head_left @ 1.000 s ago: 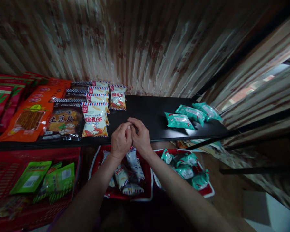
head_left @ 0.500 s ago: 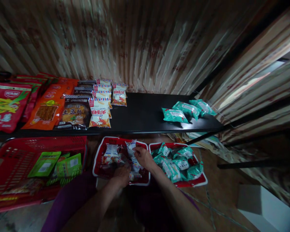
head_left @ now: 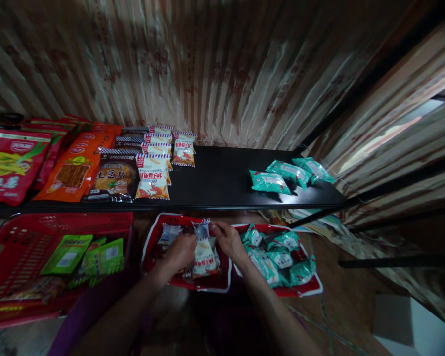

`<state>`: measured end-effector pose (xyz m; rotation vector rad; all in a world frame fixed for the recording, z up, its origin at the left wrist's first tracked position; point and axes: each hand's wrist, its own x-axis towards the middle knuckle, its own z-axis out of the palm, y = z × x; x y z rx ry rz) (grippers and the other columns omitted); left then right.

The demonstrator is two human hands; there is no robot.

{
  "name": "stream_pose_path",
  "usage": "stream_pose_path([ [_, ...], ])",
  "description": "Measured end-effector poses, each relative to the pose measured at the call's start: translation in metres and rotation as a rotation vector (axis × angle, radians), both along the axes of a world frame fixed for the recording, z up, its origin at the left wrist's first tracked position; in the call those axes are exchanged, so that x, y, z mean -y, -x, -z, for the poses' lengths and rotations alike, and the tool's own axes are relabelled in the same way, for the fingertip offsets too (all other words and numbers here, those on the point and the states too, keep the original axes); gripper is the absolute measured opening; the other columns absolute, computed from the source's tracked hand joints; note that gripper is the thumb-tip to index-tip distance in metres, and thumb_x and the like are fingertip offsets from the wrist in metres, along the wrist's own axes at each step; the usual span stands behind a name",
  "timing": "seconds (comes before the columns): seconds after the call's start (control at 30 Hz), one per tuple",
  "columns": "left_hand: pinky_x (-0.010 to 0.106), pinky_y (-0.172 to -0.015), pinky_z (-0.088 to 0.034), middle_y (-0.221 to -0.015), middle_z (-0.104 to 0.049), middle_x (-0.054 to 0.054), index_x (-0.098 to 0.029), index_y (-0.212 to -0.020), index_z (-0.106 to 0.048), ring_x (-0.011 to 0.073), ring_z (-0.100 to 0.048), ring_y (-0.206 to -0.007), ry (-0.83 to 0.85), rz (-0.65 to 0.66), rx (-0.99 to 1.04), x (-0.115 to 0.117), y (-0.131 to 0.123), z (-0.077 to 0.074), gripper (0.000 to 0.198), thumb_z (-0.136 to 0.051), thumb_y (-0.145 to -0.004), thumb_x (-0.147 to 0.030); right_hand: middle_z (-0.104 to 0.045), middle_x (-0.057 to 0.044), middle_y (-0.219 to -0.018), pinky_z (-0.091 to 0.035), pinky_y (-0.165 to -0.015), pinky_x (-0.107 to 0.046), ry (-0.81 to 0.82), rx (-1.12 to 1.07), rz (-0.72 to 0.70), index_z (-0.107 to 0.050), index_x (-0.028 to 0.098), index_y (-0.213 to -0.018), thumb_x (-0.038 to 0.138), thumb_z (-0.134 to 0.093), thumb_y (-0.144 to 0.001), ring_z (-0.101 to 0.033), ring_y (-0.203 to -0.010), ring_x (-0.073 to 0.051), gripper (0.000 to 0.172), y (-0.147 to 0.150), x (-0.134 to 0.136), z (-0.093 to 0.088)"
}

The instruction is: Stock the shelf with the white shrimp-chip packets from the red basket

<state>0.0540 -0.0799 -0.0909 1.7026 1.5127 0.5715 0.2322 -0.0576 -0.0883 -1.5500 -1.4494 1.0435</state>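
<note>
Both hands are closed on one white snack packet (head_left: 203,249) with a blue-and-red striped top, held upright over a small red basket (head_left: 170,220). My left hand (head_left: 178,254) grips its left side. My right hand (head_left: 228,240) pinches its upper right corner. The basket holds more of the same packets. On the black shelf (head_left: 222,180) above lie matching white packets (head_left: 154,175) in rows.
A second red basket (head_left: 311,289) to the right holds several teal packets; three teal packets (head_left: 287,175) lie on the shelf's right end. Orange, red and dark snack bags (head_left: 72,173) cover the shelf's left. A large red basket (head_left: 29,230) with green packets stands at the lower left.
My hands dropped from the shelf edge into the small red basket, then lifted one white packet up between them.
</note>
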Motion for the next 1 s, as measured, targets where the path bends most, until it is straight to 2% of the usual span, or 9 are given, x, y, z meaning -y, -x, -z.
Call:
stream_pose_path([
  [0.13,0.029,-0.069,-0.043,-0.065,-0.062,0.002,-0.02,-0.066,-0.061,0.0186,-0.057,-0.069,-0.032,-0.098,0.119,-0.025,0.026,-0.037,0.018,-0.048,-0.076,-0.028,-0.071,-0.005,-0.072,-0.051,-0.066,-0.035,0.078,-0.157,0.019,-0.071,0.018,-0.082,0.059,-0.047,-0.081,-0.065,-0.068,-0.022,0.047,0.003,0.001,-0.014],
  [0.2,0.026,-0.064,-0.043,-0.062,-0.06,0.0,-0.02,-0.067,-0.061,0.0171,-0.055,-0.065,-0.03,-0.152,0.214,-0.031,0.034,-0.049,0.023,-0.047,-0.077,-0.035,-0.073,-0.006,-0.079,-0.051,-0.069,-0.036,0.163,-0.359,0.02,-0.071,0.019,-0.089,0.062,-0.045,-0.082,-0.067,-0.072,-0.022,0.051,0.008,0.004,-0.025],
  [0.27,0.025,-0.058,-0.043,-0.061,-0.06,0.0,-0.019,-0.069,-0.062,0.0163,-0.055,-0.06,-0.013,-0.199,0.318,-0.033,0.039,-0.056,0.029,-0.047,-0.077,-0.042,-0.074,-0.007,-0.086,-0.05,-0.074,-0.037,0.249,-0.583,-0.02,-0.071,0.019,-0.093,0.063,-0.053,-0.078,-0.068,-0.08,-0.024,0.05,0.013,0.006,-0.035],
  [0.33,0.024,-0.055,-0.044,-0.061,-0.061,0.0,-0.018,-0.071,-0.062,0.0162,-0.055,-0.059,0.004,-0.242,0.411,-0.034,0.042,-0.059,0.032,-0.049,-0.075,-0.046,-0.074,-0.008,-0.09,-0.05,-0.076,-0.038,0.292,-0.716,-0.076,-0.071,0.018,-0.096,0.06,-0.061,-0.075,-0.067,-0.083,-0.024,0.048,0.015,0.007,-0.043],
  [0.43,0.026,-0.054,-0.047,-0.06,-0.06,-0.001,-0.018,-0.071,-0.06,0.0163,-0.056,-0.057,0.024,-0.306,0.516,-0.035,0.043,-0.059,0.031,-0.052,-0.073,-0.047,-0.073,-0.007,-0.093,-0.05,-0.072,-0.036,0.295,-0.78,-0.105,-0.07,0.019,-0.099,0.053,-0.067,-0.072,-0.067,-0.081,-0.022,0.043,0.016,0.004,-0.047],
  [0.6,0.024,-0.052,-0.047,-0.057,-0.058,-0.003,-0.018,-0.068,-0.059,0.0146,-0.056,-0.054,0.035,-0.378,0.624,-0.034,0.039,-0.058,0.028,-0.057,-0.072,-0.045,-0.074,-0.007,-0.093,-0.05,-0.073,-0.034,0.268,-0.826,-0.061,-0.07,0.019,-0.097,0.044,-0.075,-0.067,-0.067,-0.081,-0.022,0.039,0.013,-0.002,-0.048],
  [0.7,0.024,-0.052,-0.045,-0.058,-0.059,-0.004,-0.017,-0.074,-0.061,0.0135,-0.055,-0.053,0.036,-0.414,0.69,-0.036,0.035,-0.062,0.029,-0.059,-0.072,-0.046,-0.074,-0.007,-0.093,-0.051,-0.071,-0.035,0.276,-0.852,-0.031,-0.07,0.02,-0.097,0.041,-0.077,-0.064,-0.067,-0.079,-0.022,0.04,0.013,-0.004,-0.049],
  [0.83,0.024,-0.058,-0.046,-0.064,-0.063,-0.002,-0.017,-0.078,-0.061,0.0134,-0.058,-0.06,0.026,-0.437,0.776,-0.039,0.029,-0.068,0.032,-0.06,-0.073,-0.048,-0.074,-0.006,-0.095,-0.052,-0.074,-0.033,0.277,-0.864,-0.03,-0.07,0.021,-0.096,0.043,-0.073,-0.068,-0.067,-0.085,-0.021,0.036,0.016,-0.003,-0.046],
  [1.0,0.023,-0.058,-0.045,-0.061,-0.059,-0.004,-0.017,-0.071,-0.059,0.0117,-0.054,-0.058,-0.031,-0.484,0.848,-0.047,0.021,-0.069,0.029,-0.062,-0.072,-0.046,-0.072,-0.003,-0.097,-0.051,-0.081,-0.033,0.281,-0.942,0.025,-0.068,0.023,-0.092,0.042,-0.073,-0.068,-0.066,-0.092,-0.02,0.031,0.021,0.001,-0.04],
])
